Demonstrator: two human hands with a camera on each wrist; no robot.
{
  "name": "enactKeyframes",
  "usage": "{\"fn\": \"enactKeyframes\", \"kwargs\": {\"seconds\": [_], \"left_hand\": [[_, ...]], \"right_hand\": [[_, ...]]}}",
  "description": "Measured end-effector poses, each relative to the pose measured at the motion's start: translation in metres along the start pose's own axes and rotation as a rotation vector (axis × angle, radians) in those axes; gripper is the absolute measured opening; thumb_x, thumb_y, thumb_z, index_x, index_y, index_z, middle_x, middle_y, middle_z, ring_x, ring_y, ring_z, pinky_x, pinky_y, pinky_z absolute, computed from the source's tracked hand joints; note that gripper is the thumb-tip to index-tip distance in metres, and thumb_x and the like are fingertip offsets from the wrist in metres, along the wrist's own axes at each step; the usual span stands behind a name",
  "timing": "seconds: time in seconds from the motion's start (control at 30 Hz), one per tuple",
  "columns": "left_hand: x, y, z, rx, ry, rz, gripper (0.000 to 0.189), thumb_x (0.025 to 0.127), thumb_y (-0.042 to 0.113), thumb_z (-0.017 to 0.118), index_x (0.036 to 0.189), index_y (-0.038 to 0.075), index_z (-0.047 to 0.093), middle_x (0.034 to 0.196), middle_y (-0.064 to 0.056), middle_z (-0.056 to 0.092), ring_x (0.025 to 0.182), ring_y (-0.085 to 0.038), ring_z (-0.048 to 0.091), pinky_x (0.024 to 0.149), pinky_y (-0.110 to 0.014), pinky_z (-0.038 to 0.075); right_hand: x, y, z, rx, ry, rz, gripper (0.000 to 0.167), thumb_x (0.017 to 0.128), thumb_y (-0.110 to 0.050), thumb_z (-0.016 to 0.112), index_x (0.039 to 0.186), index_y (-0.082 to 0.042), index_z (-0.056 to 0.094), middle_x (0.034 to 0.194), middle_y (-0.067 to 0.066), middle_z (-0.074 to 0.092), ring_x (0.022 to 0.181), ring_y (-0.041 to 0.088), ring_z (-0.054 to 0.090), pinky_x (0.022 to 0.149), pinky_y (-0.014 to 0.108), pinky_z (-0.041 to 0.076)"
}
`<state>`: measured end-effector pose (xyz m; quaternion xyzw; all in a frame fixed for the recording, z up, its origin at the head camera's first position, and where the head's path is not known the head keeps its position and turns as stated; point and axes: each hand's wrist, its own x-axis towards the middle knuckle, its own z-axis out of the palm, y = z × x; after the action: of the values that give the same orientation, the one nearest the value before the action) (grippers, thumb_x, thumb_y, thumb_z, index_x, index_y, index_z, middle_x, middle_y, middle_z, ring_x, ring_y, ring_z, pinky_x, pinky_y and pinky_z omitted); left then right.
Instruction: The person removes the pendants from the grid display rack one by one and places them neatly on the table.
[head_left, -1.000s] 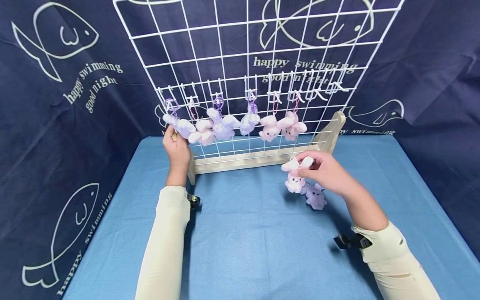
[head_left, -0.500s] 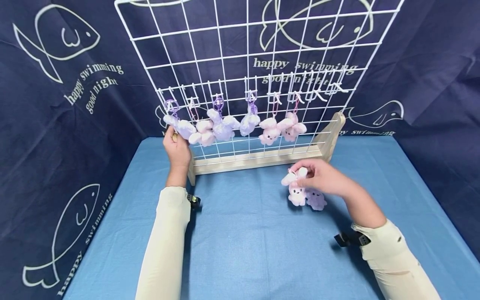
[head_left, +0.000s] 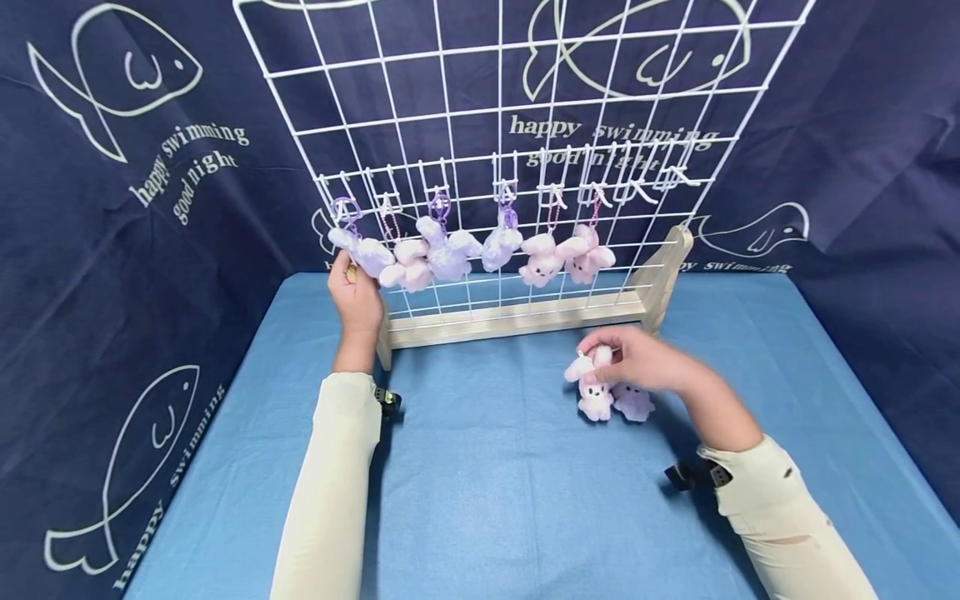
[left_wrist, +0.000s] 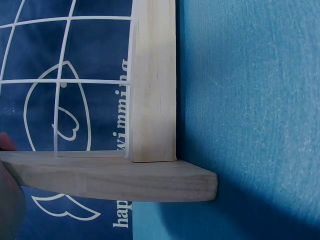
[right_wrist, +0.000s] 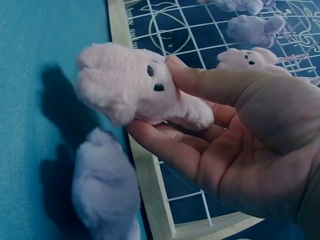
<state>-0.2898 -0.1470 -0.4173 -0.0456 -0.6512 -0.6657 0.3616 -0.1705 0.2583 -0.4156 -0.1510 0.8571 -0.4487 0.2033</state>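
Note:
My right hand [head_left: 637, 358] pinches a pink plush bunny keychain [head_left: 596, 402] low over the blue table, thumb near its face and fingers behind. In the right wrist view the pink bunny [right_wrist: 120, 80] lies across my fingertips, its black eyes showing. Just beside it, a purple plush bunny keychain [head_left: 633, 402] rests on the cloth, partly hidden by my hand. At the far left, my left hand [head_left: 356, 296] grips the wooden side leg [left_wrist: 110, 177] of the display stand. Hanging plush covers part of those fingers.
A white wire grid [head_left: 480, 108] stands in a wooden base [head_left: 517, 321]. Several pink and purple plush keychains hang from its hooks, among them a purple one [head_left: 448, 250] and a pink one [head_left: 542, 260]. Bare white hooks [head_left: 675, 177] jut out at the right.
My right hand has lowered the pink bunny toward the table, beside the purple one. My left hand stays in place on the stand.

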Motion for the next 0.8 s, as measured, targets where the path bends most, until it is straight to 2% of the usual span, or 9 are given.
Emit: {"fn": "enactKeyframes", "kwargs": {"seconds": [0.2,0.33,0.53,0.63,0.8], "left_hand": [[0.001,0.001,0.000,0.003,0.005,-0.013,0.020,0.100,-0.001,0.051,0.102,-0.017,0.064,0.062,0.015,0.052,0.048,0.000,0.045,0.048,-0.015,0.039],[-0.002,0.006,0.002,-0.012,0.019,-0.037,0.021,0.100,-0.003,0.050,0.104,-0.018,0.063,0.062,0.016,0.051,0.049,0.002,0.044,0.048,-0.014,0.037],[-0.006,0.014,0.003,-0.021,0.014,-0.047,0.023,0.098,-0.006,0.047,0.105,-0.022,0.060,0.062,0.017,0.051,0.050,0.003,0.044,0.050,-0.012,0.037],[-0.005,0.011,0.003,-0.021,0.018,-0.042,0.022,0.098,-0.005,0.047,0.105,-0.022,0.060,0.064,0.017,0.052,0.051,0.004,0.045,0.050,-0.012,0.038],[-0.002,0.003,0.001,-0.002,0.018,-0.030,0.022,0.099,-0.003,0.050,0.104,-0.018,0.065,0.064,0.016,0.054,0.051,0.002,0.046,0.050,-0.014,0.039]], "right_hand": [[0.003,0.006,0.006,-0.049,-0.018,-0.022,0.037,0.088,-0.010,0.084,0.120,0.000,0.070,0.085,0.007,0.063,0.066,0.006,0.054,0.058,0.023,0.049],[0.006,0.011,0.013,-0.045,-0.035,-0.031,0.034,0.088,-0.007,0.082,0.119,-0.001,0.070,0.088,0.007,0.065,0.068,0.006,0.056,0.060,0.023,0.051],[0.010,0.014,0.019,-0.137,0.011,-0.053,0.031,0.088,-0.008,0.083,0.116,-0.002,0.072,0.090,0.008,0.067,0.072,0.008,0.056,0.064,0.024,0.050],[0.011,0.013,0.020,-0.184,0.033,-0.060,0.029,0.088,-0.011,0.084,0.114,-0.003,0.072,0.090,0.007,0.067,0.076,0.010,0.053,0.066,0.025,0.047],[0.011,0.009,0.020,-0.213,0.031,-0.025,0.025,0.089,-0.008,0.082,0.111,-0.002,0.072,0.081,0.006,0.064,0.071,0.013,0.054,0.062,0.027,0.047]]}}
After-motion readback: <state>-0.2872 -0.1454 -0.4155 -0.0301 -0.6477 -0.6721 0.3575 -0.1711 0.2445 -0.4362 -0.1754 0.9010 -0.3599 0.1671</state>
